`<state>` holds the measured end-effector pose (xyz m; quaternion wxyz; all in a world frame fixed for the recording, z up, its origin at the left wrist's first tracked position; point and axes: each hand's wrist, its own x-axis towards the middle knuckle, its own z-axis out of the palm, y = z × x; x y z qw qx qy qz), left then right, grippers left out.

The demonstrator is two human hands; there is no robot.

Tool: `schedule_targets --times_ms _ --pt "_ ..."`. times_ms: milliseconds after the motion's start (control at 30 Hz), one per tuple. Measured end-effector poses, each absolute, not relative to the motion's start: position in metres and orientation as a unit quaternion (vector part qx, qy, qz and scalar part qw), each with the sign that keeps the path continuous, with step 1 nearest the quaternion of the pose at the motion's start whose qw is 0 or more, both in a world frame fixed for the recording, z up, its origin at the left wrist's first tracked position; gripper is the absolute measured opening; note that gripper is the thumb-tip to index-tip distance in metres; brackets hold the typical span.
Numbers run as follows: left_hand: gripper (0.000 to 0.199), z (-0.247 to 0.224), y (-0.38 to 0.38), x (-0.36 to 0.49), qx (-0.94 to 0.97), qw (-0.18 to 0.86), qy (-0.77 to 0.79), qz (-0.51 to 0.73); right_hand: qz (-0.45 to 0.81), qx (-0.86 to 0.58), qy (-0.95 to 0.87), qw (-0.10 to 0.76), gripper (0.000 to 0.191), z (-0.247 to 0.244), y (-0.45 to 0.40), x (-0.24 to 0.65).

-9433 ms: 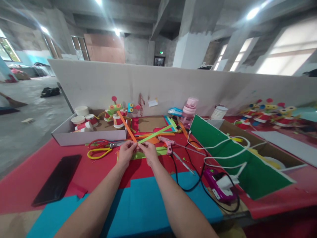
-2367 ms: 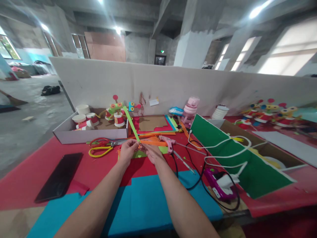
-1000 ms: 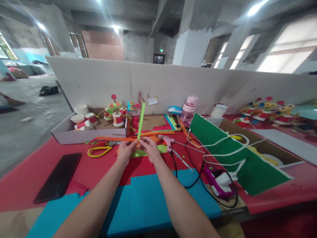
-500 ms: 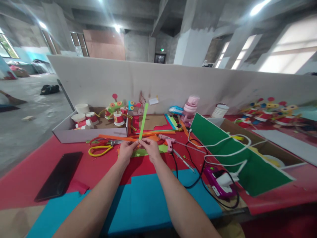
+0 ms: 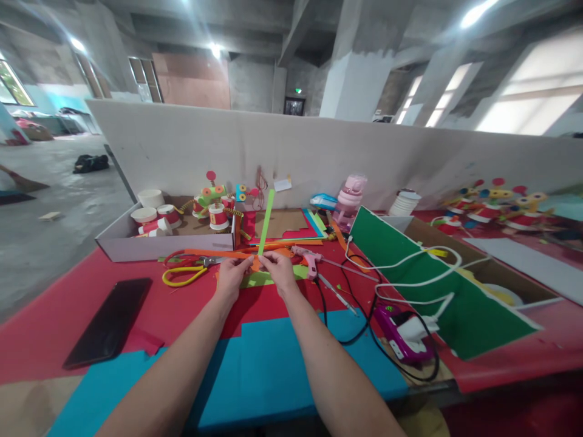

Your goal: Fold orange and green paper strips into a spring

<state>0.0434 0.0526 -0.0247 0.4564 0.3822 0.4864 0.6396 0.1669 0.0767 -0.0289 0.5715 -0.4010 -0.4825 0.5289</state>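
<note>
A narrow light green paper strip stands upright, its lower end pinched in my right hand. Just left of it, my left hand has its fingers pressed together near an orange piece; what lies between them is too small to make out. Under both hands lie orange and green paper scraps on the red table cover. Yellow-handled scissors rest left of my left hand, and a pink glue gun lies right of my right hand.
At the left are a black phone and an open box of paper cups. Blue sheets cover the front. To the right, cables surround a purple power strip beside a green board. A pink bottle stands behind.
The green strip has shifted slightly right with my right hand. A small gap now shows between the fingertips of my two hands, which were together before.
</note>
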Motion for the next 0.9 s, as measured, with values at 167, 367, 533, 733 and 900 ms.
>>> schedule_targets --times_ms 167,367,533,733,900 --pt "0.038 -0.024 0.053 0.043 0.391 0.471 0.471 0.636 0.532 -0.397 -0.491 0.565 0.026 -0.026 0.074 0.168" --pt "0.039 -0.023 0.052 0.044 0.372 0.475 0.472 0.643 0.539 -0.396 -0.499 0.552 0.023 -0.022 0.072 0.168" --pt "0.038 -0.021 0.054 0.038 0.373 0.444 0.458 0.674 0.524 -0.410 -0.484 0.569 0.021 -0.022 0.077 0.176" --pt "0.041 -0.017 0.054 0.034 0.340 0.461 0.428 0.699 0.547 -0.409 -0.427 0.592 0.026 -0.026 0.081 0.176" --pt "0.043 -0.019 0.052 0.042 0.361 0.496 0.434 0.660 0.572 -0.385 -0.469 0.551 0.032 -0.025 0.079 0.172"
